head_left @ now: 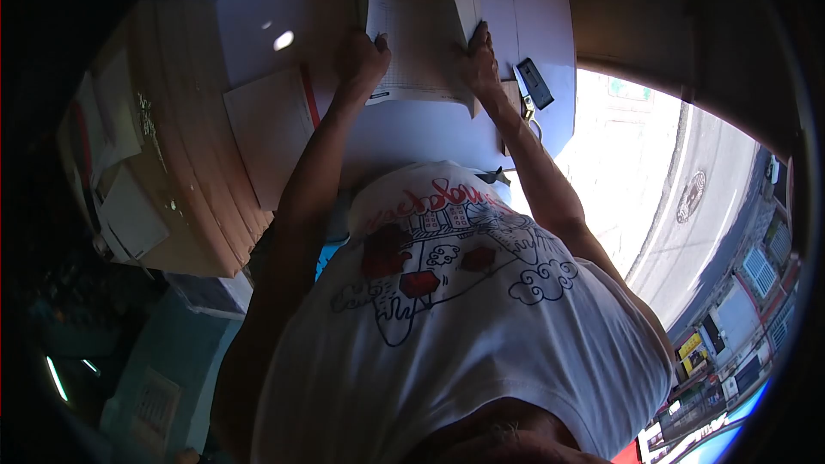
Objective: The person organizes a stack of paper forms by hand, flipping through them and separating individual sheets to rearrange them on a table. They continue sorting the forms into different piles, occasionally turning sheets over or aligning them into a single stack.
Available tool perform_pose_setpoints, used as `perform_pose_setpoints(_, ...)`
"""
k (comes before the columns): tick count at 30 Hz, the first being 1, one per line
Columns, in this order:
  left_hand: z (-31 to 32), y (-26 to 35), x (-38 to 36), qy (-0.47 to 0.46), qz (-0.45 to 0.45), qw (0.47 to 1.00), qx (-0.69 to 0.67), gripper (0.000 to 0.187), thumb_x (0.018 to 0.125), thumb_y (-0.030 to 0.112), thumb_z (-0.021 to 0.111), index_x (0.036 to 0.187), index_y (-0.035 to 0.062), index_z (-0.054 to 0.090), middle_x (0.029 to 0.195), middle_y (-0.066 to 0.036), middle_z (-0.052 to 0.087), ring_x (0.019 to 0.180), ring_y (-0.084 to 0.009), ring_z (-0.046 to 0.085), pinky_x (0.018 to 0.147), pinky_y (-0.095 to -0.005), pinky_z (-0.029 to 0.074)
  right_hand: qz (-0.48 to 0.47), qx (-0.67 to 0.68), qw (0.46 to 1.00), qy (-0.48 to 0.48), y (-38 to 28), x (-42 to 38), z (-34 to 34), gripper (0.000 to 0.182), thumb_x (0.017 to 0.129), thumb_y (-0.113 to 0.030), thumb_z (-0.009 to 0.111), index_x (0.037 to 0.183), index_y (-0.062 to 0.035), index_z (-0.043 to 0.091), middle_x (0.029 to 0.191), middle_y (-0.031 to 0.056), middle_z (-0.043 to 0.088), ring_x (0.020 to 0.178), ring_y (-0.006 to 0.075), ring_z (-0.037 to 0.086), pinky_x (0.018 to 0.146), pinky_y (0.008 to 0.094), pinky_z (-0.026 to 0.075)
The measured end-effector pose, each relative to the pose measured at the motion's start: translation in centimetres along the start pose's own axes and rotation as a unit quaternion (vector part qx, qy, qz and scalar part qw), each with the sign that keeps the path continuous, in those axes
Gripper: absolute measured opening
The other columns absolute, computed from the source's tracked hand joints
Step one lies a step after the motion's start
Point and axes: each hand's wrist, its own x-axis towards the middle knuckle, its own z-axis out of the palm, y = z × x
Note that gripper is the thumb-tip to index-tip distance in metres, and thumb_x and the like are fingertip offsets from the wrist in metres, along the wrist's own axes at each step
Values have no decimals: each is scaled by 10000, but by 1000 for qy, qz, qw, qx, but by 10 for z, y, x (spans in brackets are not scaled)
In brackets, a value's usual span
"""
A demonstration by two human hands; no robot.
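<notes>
An open book or pad with pale printed pages point(417, 56) lies on the white table point(412, 133). My left hand point(365, 60) grips its left edge, the thumb on top of the page and the other fingers mostly hidden. At the opposite edge my right hand point(481, 60) holds the book, fingers pressed together beside a folded or raised page strip. Scissors point(530, 112) and a dark rectangular object point(534, 83) lie just right of my right forearm. To the left rests a flat pale book with a red edge point(271, 116).
A brown wooden surface point(193, 137) with loose papers point(133, 215) stands at the left. A street with a manhole cover point(691, 197) shows at the right, beyond the table's edge. My white printed shirt fills the lower middle.
</notes>
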Motion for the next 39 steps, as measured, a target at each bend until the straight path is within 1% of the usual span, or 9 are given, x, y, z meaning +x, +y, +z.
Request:
perform_pose_setpoints(5,-10,-21,20,-25,-54,992,-110,359,865,268,609,929,-81,658,858,-236,677,808,-347,682,725,-407,529,5,192,967,-169,47,57,-18,410,864,-379,601,1004,6,593,823,233,652,847,401,647,731,452,497)
perform_pose_setpoints(6,-17,-17,22,-25,-57,993,-96,356,864,265,612,935,-81,659,864,-239,677,811,-340,684,726,-400,529,-48,154,985,-66,42,55,-17,361,864,-372,609,913,-15,635,770,200,651,770,358,659,676,414,493)
perform_pose_setpoints(11,-45,-17,22,-15,45,970,-240,321,841,230,655,959,-68,670,878,-202,691,788,-265,688,710,-348,525,-155,422,890,-75,13,58,-45,326,887,-296,567,989,7,630,856,195,649,836,302,633,734,383,485)
perform_pose_setpoints(14,-63,-33,7,-6,43,896,-443,277,825,166,675,997,-51,665,893,-129,692,793,-194,662,720,-309,511,-359,287,888,22,12,52,-88,332,884,-248,555,1076,20,594,968,174,633,900,256,592,783,349,464)
perform_pose_setpoints(16,-68,-49,-9,-24,76,870,-487,346,830,161,668,1106,-40,608,1007,-118,658,905,-198,631,812,-310,483,-241,280,927,-64,-10,39,-132,355,868,-214,564,1130,26,570,1054,165,610,928,232,567,820,341,452)
perform_pose_setpoints(17,-71,-54,-19,-34,91,856,-508,389,833,158,664,1161,-34,580,1064,-112,642,961,-201,616,858,-310,469,-30,370,909,-190,-23,32,-147,372,855,-193,575,1153,28,563,1097,164,597,936,221,559,840,345,449)
perform_pose_setpoints(22,-56,-64,-41,-53,122,889,-439,398,827,167,675,1171,-3,571,1130,-81,601,1059,-190,551,927,-309,413,-119,368,914,-122,4,17,-115,673,747,-122,733,1323,-52,394,1214,108,535,945,205,557,901,370,462)
perform_pose_setpoints(32,-54,-35,9,100,149,859,-479,421,758,64,733,1138,16,559,1016,-75,639,924,-159,603,835,-285,472,-185,440,868,-138,-15,71,-101,541,741,-105,769,1209,-61,503,1056,111,617,1003,251,579,888,380,478)
perform_pose_setpoints(39,-40,-70,-2,28,174,892,-416,451,780,65,728,1188,28,539,1062,-72,629,978,-167,600,862,-294,474,-195,406,887,-97,-9,54,-101,544,692,-138,822,1138,-63,518,1004,110,638,1001,259,587,887,395,489)
